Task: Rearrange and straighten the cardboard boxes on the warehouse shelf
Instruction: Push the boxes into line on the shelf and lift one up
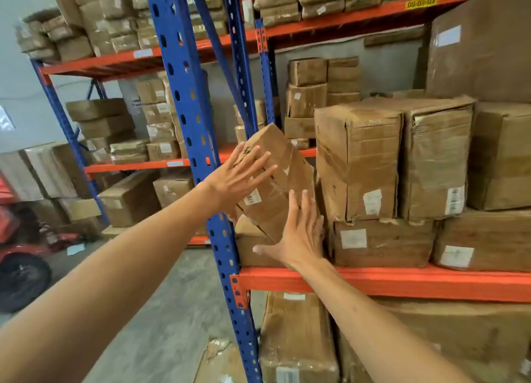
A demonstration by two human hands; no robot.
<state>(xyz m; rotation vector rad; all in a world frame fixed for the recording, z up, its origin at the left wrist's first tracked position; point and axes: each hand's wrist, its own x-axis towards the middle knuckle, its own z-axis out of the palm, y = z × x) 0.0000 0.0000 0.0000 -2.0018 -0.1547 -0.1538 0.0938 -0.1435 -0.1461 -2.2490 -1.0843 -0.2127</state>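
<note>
Head view: a tilted box (280,178) sits at the centre of the frame, at the left end of the shelf (402,282), its top leaning toward eleven o'clock against the blue post (186,95). Its lower end rests on a flatter box (253,247) lying on the shelf. The left hand (241,175) is spread flat on the upper left face of the tilted box, fingers splayed and pointing toward two o'clock, not curled around anything. The right hand (298,233) is also open, palm pressed to the lower right part of the same box, fingers pointing to twelve o'clock and thumb out toward nine o'clock. Just beside the tilted box, at three o'clock from it, stand two tall crumpled boxes (390,161) side by side on top of a wide low box (382,242). More boxes fill the shelf farther toward three o'clock and the level below at six o'clock. At nine o'clock, well apart, a red cart (20,239) stands on the grey floor (161,311) in front of another rack of boxes.
</note>
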